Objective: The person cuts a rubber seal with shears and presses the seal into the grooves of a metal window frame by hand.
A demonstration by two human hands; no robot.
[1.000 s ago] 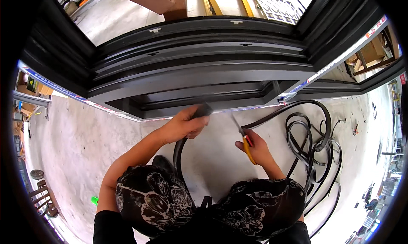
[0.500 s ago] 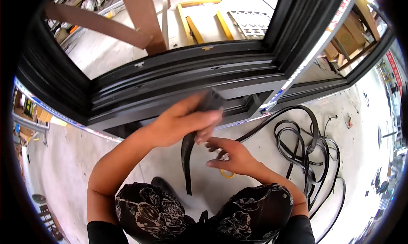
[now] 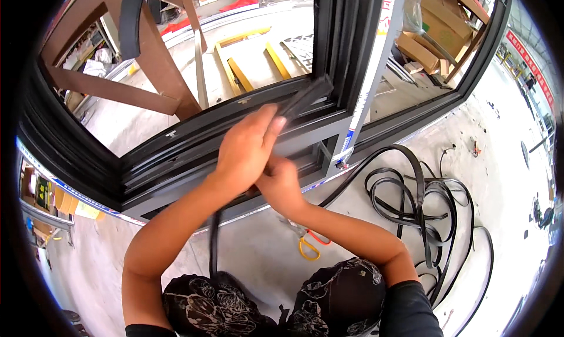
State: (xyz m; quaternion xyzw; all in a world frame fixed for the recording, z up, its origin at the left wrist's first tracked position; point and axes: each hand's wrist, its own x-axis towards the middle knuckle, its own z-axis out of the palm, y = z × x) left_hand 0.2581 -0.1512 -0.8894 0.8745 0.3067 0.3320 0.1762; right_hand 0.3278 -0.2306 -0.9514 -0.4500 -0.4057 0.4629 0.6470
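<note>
My left hand (image 3: 239, 152) is closed around a flat black rubber strip (image 3: 305, 97), thumb on top. The strip's upper end slants up to the right, its tip at the inner lower corner of a dark window frame (image 3: 317, 129). Tucked below the left palm, my right hand (image 3: 282, 187) has curled, slightly blurred fingers and appears to grip the same strip; its fingertips are partly hidden. A narrow black tail (image 3: 214, 243) hangs below my left wrist to my knee. Scissors (image 3: 309, 250) with yellow and red-orange handles lie on the floor under my right forearm.
Loops of black strip (image 3: 420, 191) lie tangled on the floor to the right. Brown metal framing (image 3: 155, 66) stands beyond the window opening, with yellow bars (image 3: 239, 74) on the floor there. Cardboard boxes (image 3: 443, 25) are piled behind the right-hand pane opening.
My left hand has raised the strip and turned its end toward the frame's right corner. The right hand, open before, has moved up and closed beneath the left. The view has shifted, uncovering the scissors.
</note>
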